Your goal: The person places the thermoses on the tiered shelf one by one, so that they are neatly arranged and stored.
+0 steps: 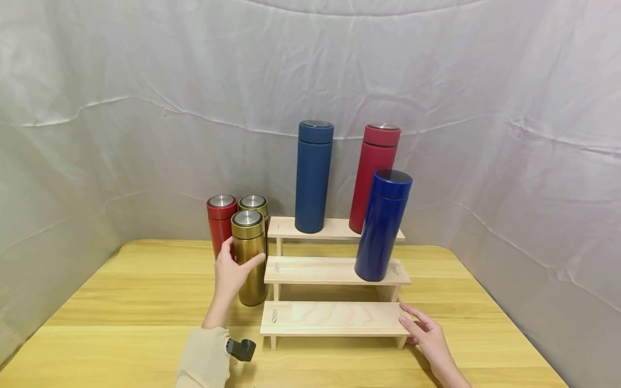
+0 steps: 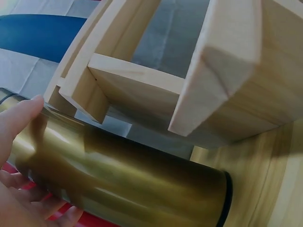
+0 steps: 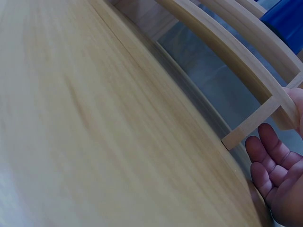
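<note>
My left hand (image 1: pixel 230 275) holds a gold thermos bottle (image 1: pixel 251 269) with a steel lid, standing upright left of a three-step wooden stand (image 1: pixel 335 318). In the left wrist view the thumb lies along one side of the gold bottle (image 2: pixel 118 165) and the fingers reach round the other. A red bottle (image 1: pixel 220 218) and a second gold bottle (image 1: pixel 254 202) stand close behind it, partly hidden. My right hand (image 1: pixel 429 339) grips the right end of the lowest step, thumb on the board. In the right wrist view its other fingers (image 3: pixel 267 156) hang loosely curled beside the stand's leg.
On the top step stand a tall matte blue bottle (image 1: pixel 314 178) and a tall crimson one (image 1: pixel 375 178). A glossy dark blue bottle (image 1: pixel 383 226) stands at the right of the middle step. Grey cloth (image 1: pixel 145 161) surrounds the wooden table (image 1: pixel 121 323) at the back and sides.
</note>
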Available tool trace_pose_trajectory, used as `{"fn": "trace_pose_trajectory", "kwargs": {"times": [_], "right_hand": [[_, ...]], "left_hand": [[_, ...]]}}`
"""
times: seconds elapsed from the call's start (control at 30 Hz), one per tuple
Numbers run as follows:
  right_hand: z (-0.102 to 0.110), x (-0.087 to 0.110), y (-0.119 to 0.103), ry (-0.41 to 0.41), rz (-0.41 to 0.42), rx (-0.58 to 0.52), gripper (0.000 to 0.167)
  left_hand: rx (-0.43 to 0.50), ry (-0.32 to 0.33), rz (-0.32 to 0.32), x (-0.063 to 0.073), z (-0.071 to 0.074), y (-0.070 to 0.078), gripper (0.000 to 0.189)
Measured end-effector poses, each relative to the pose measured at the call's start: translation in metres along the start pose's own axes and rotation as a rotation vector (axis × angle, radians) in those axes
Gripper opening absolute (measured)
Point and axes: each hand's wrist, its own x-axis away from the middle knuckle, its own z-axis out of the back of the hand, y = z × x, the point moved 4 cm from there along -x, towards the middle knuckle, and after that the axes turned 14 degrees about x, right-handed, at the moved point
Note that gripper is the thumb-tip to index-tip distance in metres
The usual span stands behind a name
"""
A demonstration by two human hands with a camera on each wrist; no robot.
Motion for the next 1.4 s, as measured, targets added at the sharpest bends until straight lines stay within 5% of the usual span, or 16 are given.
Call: {"fn": "trace_pose_trajectory", "kwargs": {"times": [1.4], "right_hand": [[0.0,0.0011,-0.0011,-0.005,-0.016,0.026,0.043]], "left_hand": [[-0.032,0.056,-0.055,-0.0005,0.0078,-0.0014,0.071]]}}
